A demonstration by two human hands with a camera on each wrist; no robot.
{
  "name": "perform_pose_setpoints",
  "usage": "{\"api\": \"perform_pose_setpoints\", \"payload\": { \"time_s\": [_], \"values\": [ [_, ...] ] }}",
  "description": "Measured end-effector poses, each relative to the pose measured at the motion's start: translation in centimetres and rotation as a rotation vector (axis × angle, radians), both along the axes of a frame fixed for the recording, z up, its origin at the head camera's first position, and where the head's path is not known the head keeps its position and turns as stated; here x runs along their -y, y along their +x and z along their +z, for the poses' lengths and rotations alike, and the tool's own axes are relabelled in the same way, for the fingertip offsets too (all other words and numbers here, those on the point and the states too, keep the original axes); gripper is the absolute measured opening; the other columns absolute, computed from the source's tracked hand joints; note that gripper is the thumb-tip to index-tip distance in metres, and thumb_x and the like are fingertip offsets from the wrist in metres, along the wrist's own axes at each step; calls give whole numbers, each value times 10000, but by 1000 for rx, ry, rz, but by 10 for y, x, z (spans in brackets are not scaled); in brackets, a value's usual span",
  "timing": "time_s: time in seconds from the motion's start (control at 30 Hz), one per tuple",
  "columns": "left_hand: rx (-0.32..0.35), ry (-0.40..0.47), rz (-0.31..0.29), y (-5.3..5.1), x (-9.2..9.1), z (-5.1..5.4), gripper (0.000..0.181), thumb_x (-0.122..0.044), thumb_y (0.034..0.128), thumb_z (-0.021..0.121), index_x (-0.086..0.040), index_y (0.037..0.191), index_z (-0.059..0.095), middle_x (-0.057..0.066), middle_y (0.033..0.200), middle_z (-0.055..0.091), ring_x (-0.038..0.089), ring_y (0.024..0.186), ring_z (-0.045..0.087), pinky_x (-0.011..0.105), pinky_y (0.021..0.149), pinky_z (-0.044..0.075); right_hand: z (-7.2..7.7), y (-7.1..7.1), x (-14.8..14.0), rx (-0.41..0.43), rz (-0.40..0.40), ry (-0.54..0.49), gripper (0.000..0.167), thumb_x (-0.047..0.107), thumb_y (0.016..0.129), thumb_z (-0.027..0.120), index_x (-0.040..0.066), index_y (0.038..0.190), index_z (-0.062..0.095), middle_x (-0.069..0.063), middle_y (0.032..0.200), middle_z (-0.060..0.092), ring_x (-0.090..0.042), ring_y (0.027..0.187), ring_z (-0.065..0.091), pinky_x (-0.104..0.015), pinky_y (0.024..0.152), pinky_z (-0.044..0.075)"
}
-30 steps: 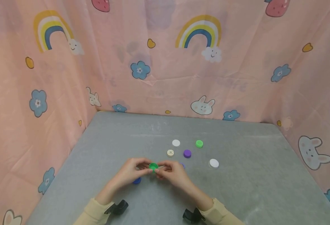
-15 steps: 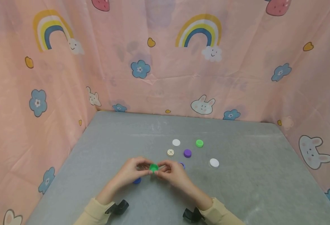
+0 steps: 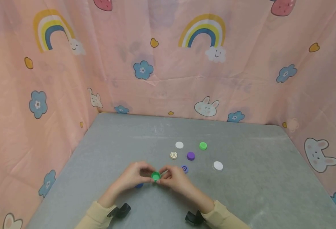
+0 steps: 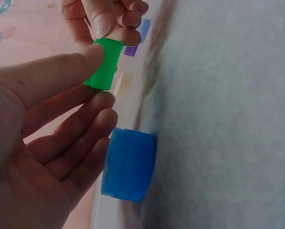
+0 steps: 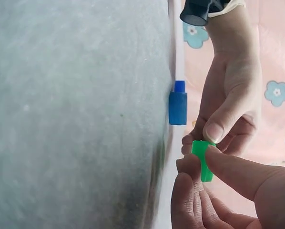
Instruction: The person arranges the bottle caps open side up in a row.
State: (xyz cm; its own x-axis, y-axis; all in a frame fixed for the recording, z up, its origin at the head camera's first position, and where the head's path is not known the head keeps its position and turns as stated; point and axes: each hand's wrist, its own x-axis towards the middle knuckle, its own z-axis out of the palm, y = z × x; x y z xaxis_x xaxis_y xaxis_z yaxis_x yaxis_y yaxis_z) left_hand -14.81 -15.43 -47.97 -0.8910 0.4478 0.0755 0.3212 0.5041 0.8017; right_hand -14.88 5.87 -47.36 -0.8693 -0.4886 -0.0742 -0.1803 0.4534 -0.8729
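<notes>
A green bottle cap [image 3: 155, 176] is held off the table, its hollow side facing up in the head view. My left hand [image 3: 135, 175] pinches its left side between thumb and fingers. On the opposite side, my right hand [image 3: 175, 179] grips the same cap with thumb and index finger, clear in the right wrist view on the green cap [image 5: 202, 160]. Beneath the left hand sits a blue cap [image 4: 129, 164], mostly hidden from the head view. Just right of the right hand's knuckles lies a blue-purple cap [image 3: 185, 169] with a ring inside.
Beyond the hands, on the grey table [image 3: 122, 143], lie a cream cap [image 3: 173, 155], a purple cap [image 3: 190, 156], a white disc [image 3: 179, 145], a light green cap [image 3: 203, 146] and another white disc [image 3: 218, 165]. A pink patterned curtain [image 3: 168, 89] encloses the table's back and sides.
Both hands have brought the green cap slightly down and nearer the body. The right hand's shift has uncovered more of the blue-purple cap. The other caps stay put.
</notes>
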Motion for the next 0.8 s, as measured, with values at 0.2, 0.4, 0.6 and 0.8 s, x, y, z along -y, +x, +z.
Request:
{"api": "perform_pose_setpoints", "payload": {
  "time_s": [0.2,0.4,0.6,0.8],
  "values": [
    [-41,-55,-22,0,2,-3,256,-202,746,807,-188,989,730,-91,935,685,90,892,643,229,793,503,-4,1,2,3,9,18,277,124,764,772,11,985,649,-62,745,703,-63,592,595,-237,498,485],
    [-55,-86,-35,1,3,-3,254,-213,739,812,-193,981,735,-102,918,677,68,872,622,226,781,493,-6,2,5,-1,15,35,278,120,759,774,11,981,647,-62,745,711,-48,601,608,-220,511,483],
    [-58,-93,-38,2,4,-4,255,-218,733,818,-193,974,738,-99,897,663,65,843,606,224,756,484,-5,3,6,-1,26,37,265,116,754,775,10,963,651,-71,743,715,-56,610,616,-221,509,474],
    [-67,-99,-56,2,6,-6,268,-210,720,824,-185,973,741,-86,887,662,45,822,585,215,733,471,-5,4,6,-6,25,47,252,99,732,782,21,941,665,-61,730,711,-58,604,607,-221,504,465]
  ]
}}
